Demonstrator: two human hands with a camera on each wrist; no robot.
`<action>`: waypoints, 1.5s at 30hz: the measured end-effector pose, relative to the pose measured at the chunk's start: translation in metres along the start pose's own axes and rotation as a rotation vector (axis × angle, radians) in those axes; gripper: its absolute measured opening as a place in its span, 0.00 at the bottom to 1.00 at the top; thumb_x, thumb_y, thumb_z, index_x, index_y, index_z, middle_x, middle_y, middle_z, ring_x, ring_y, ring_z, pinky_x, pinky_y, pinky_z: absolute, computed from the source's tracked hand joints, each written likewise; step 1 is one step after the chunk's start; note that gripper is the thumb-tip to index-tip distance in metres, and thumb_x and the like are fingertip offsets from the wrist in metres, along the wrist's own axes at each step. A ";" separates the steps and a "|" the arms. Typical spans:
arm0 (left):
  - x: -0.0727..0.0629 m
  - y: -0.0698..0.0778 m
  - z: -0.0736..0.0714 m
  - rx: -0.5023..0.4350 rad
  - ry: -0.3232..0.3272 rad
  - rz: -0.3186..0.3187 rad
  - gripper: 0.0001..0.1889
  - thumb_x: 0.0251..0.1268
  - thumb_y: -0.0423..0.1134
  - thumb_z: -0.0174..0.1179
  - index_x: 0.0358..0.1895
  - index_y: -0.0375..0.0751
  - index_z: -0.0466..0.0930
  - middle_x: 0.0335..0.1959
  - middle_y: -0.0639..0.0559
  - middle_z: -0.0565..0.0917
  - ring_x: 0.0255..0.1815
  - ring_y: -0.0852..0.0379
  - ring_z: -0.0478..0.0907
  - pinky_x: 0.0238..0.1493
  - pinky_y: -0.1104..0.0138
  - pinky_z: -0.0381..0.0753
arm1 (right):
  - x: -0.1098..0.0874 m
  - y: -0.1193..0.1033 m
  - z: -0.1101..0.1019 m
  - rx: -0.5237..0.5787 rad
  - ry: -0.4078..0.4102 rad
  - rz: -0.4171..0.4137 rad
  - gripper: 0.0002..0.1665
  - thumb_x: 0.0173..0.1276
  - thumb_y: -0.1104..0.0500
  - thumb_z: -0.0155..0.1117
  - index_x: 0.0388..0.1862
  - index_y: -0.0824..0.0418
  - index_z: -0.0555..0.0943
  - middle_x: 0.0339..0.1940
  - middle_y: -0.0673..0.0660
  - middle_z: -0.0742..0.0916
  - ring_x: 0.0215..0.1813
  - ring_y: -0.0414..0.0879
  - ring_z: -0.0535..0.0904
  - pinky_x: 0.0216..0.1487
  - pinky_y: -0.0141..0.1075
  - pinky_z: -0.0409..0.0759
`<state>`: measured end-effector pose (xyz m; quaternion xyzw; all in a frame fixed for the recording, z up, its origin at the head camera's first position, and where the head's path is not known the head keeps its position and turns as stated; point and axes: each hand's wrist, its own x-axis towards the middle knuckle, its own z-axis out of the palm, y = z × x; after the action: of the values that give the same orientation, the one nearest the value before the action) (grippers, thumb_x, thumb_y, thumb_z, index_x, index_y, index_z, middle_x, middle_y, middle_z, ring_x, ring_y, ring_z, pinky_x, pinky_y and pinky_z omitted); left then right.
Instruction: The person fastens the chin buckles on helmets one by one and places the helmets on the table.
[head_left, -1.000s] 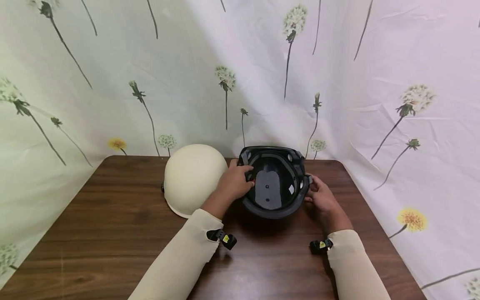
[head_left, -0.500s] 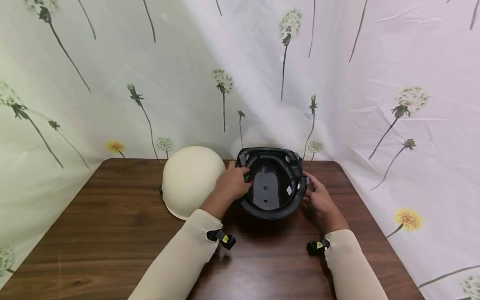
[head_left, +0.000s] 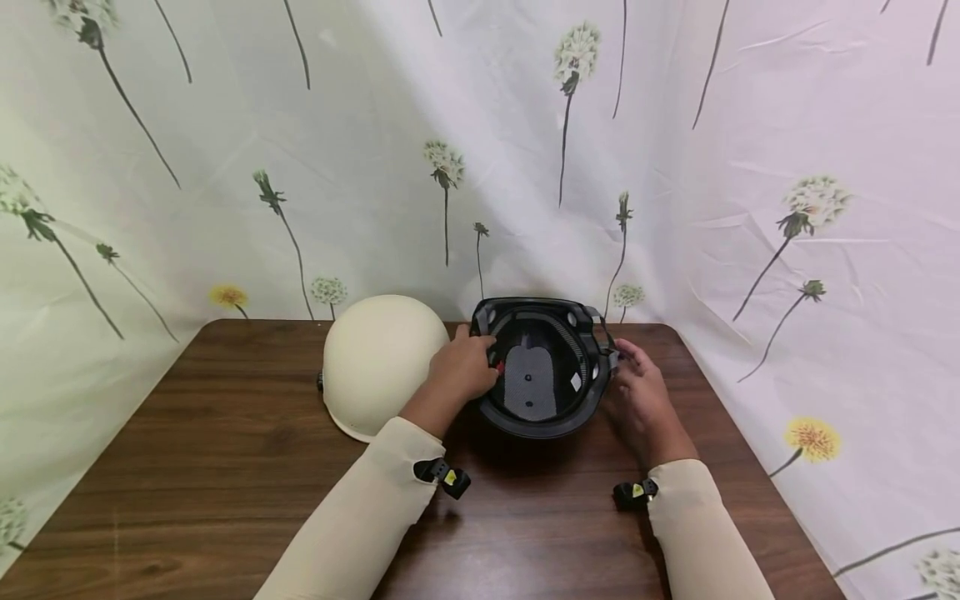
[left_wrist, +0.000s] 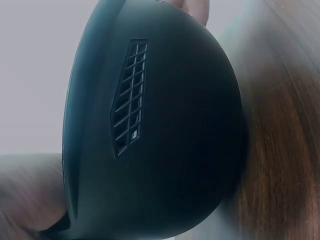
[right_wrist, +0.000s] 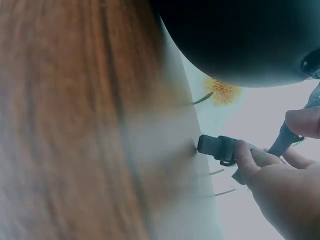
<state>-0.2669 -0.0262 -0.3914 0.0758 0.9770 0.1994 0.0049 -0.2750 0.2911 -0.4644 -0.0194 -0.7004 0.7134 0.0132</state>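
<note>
A black helmet (head_left: pixel 528 383) is tilted so that its dark lining faces me in the head view. My left hand (head_left: pixel 461 367) grips its left rim, thumb on the inside edge. In the left wrist view its vented outer shell (left_wrist: pixel 170 120) fills the middle, with fingertips showing at the top. At the helmet's right side, my right hand (head_left: pixel 643 404) pinches the black chin strap. The right wrist view shows that strap (right_wrist: pixel 285 140) between thumb and fingers, with its buckle (right_wrist: pixel 215 146) sticking out past the fingertips.
A cream helmet (head_left: pixel 382 358) stands dome up on the wooden table (head_left: pixel 187 467), just left of the black one and behind my left forearm. White sheeting printed with dandelions (head_left: pixel 360 167) hangs behind the table and along its right side.
My right fingers have come out from beside the black helmet and slightly up, drawing the strap away from its rim. My left hand keeps its grip. The head view has shifted slightly.
</note>
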 end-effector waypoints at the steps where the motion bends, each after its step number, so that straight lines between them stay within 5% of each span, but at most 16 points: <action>1: 0.000 0.000 0.000 0.007 0.002 0.003 0.29 0.69 0.45 0.68 0.74 0.53 0.78 0.79 0.34 0.63 0.52 0.39 0.84 0.44 0.50 0.84 | 0.000 -0.002 -0.001 0.017 0.009 -0.011 0.41 0.75 0.77 0.44 0.85 0.62 0.57 0.85 0.59 0.62 0.74 0.42 0.66 0.59 0.31 0.73; 6: 0.000 0.002 0.000 0.057 0.004 0.002 0.29 0.67 0.42 0.68 0.72 0.53 0.79 0.77 0.35 0.66 0.45 0.41 0.83 0.39 0.50 0.83 | -0.003 -0.014 -0.004 0.123 0.064 -0.066 0.40 0.72 0.81 0.41 0.83 0.66 0.60 0.84 0.62 0.65 0.74 0.41 0.70 0.64 0.35 0.77; 18: 0.001 0.003 0.005 0.088 0.050 -0.017 0.18 0.67 0.47 0.71 0.58 0.50 0.84 0.60 0.38 0.78 0.43 0.42 0.83 0.39 0.51 0.84 | -0.017 -0.046 -0.006 0.421 0.198 -0.278 0.25 0.79 0.78 0.44 0.72 0.79 0.69 0.64 0.64 0.81 0.63 0.50 0.77 0.52 0.34 0.81; 22: 0.000 0.001 0.008 0.049 0.075 -0.007 0.16 0.70 0.47 0.71 0.56 0.50 0.82 0.68 0.38 0.71 0.56 0.38 0.78 0.45 0.50 0.84 | -0.020 -0.054 -0.006 0.396 0.274 -0.328 0.28 0.72 0.83 0.49 0.70 0.79 0.73 0.66 0.65 0.84 0.67 0.49 0.80 0.49 0.30 0.84; 26: -0.002 0.000 0.009 0.006 0.153 0.029 0.17 0.74 0.47 0.68 0.59 0.47 0.80 0.81 0.36 0.55 0.78 0.33 0.57 0.62 0.44 0.78 | -0.022 -0.059 -0.005 0.436 0.294 -0.373 0.27 0.71 0.84 0.48 0.68 0.80 0.74 0.65 0.69 0.84 0.68 0.52 0.82 0.52 0.36 0.86; 30: -0.004 -0.002 0.011 -0.033 0.269 0.078 0.18 0.75 0.48 0.66 0.59 0.43 0.78 0.84 0.36 0.49 0.84 0.33 0.46 0.68 0.39 0.71 | -0.026 -0.064 -0.003 0.554 0.272 -0.414 0.28 0.70 0.84 0.42 0.67 0.83 0.73 0.62 0.71 0.85 0.66 0.57 0.82 0.52 0.48 0.85; 34: -0.003 -0.005 0.011 -0.078 0.389 0.177 0.17 0.74 0.48 0.67 0.55 0.42 0.78 0.83 0.40 0.56 0.83 0.38 0.50 0.68 0.37 0.68 | -0.029 -0.072 -0.001 0.631 0.273 -0.495 0.26 0.69 0.85 0.40 0.65 0.86 0.72 0.60 0.73 0.84 0.63 0.60 0.82 0.49 0.50 0.86; 39: -0.007 -0.007 0.009 -0.082 0.516 0.332 0.18 0.73 0.49 0.68 0.55 0.41 0.82 0.71 0.44 0.78 0.79 0.44 0.64 0.70 0.38 0.65 | -0.031 -0.078 0.003 0.654 0.300 -0.558 0.23 0.67 0.88 0.49 0.58 0.81 0.76 0.55 0.69 0.83 0.54 0.56 0.84 0.41 0.43 0.88; 45: -0.009 -0.006 0.008 -0.179 0.611 0.389 0.19 0.73 0.47 0.68 0.58 0.39 0.83 0.58 0.43 0.87 0.74 0.44 0.72 0.70 0.39 0.64 | -0.034 -0.082 0.008 0.631 0.354 -0.567 0.30 0.55 0.95 0.55 0.53 0.74 0.80 0.46 0.66 0.82 0.47 0.51 0.85 0.37 0.34 0.87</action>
<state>-0.2583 -0.0303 -0.4016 0.1962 0.8794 0.2948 -0.3181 -0.2426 0.2826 -0.3815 0.0562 -0.4136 0.8457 0.3326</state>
